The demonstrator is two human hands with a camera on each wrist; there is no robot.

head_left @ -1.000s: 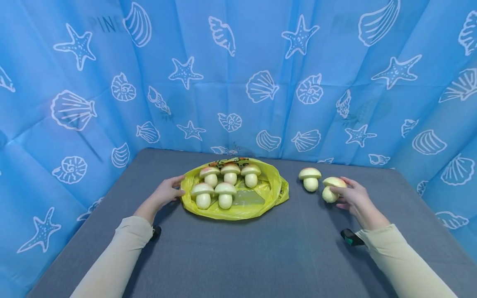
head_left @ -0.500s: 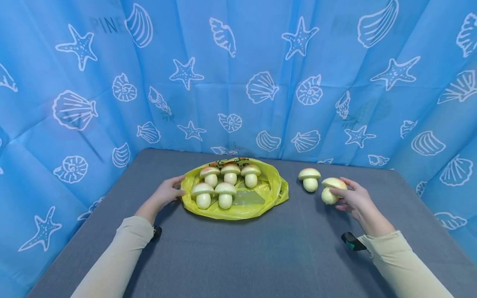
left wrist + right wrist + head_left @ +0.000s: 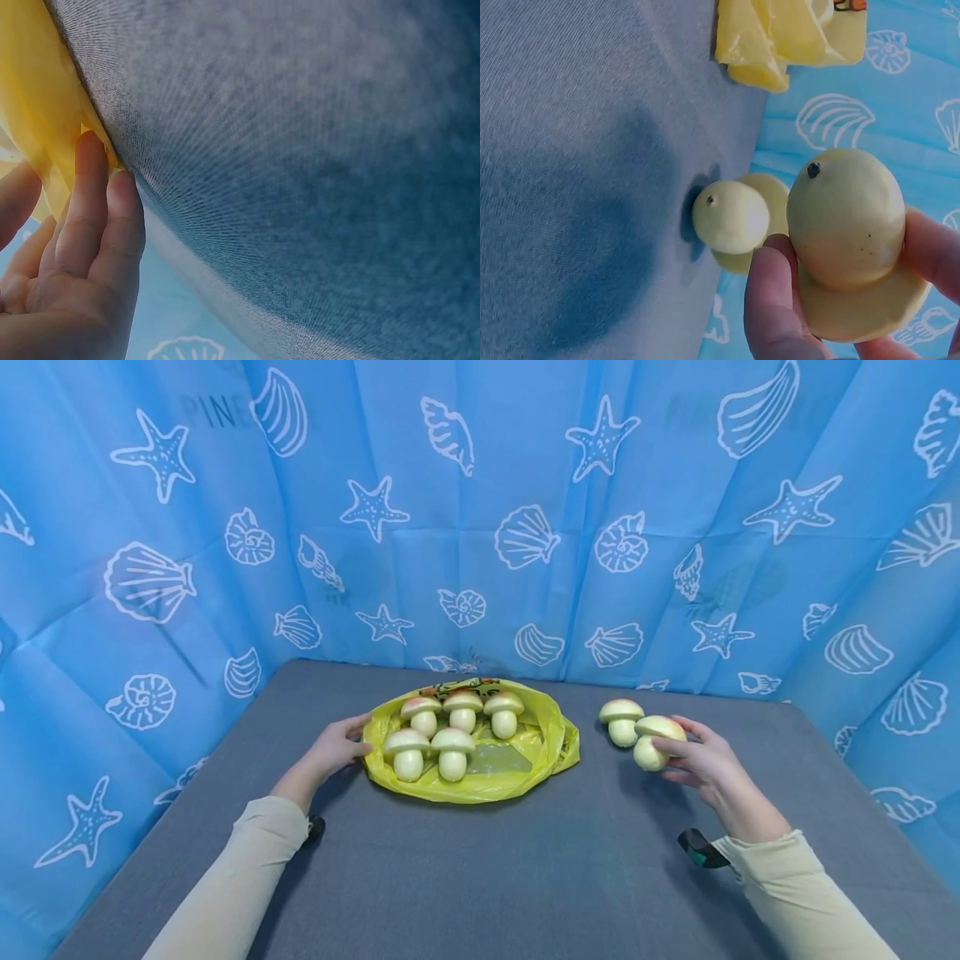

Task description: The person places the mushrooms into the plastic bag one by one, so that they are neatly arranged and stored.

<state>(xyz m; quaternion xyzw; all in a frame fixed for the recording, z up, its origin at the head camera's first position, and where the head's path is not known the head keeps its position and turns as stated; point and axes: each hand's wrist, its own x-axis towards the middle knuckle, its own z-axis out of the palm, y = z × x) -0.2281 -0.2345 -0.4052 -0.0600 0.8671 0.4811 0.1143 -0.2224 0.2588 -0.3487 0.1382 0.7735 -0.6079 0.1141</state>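
Note:
My right hand (image 3: 708,764) grips a pale mushroom (image 3: 847,225) with a rounded cap and thick stem, thumb and fingers on opposite sides. In the head view it overlaps a second mushroom (image 3: 620,723) standing on the table just to its left. My left hand (image 3: 330,752) holds the left end of a yellow plastic bag (image 3: 480,789); in the left wrist view its fingertips (image 3: 91,154) lie against the yellow film, thumb apart on the other side. The bag's mouth gapes, and several mushrooms (image 3: 453,753) lie inside in two rows, with bare film at the right.
A grey cloth covers the table (image 3: 480,877). Behind it hangs a blue curtain (image 3: 465,568) with white shells and starfish, close to the table's back edge. Small black devices (image 3: 701,849) sit at both wrists.
The right hand has carried its mushroom a little to the left, toward the standing one, and the gap between the two has closed in view. The left hand and bag stay put.

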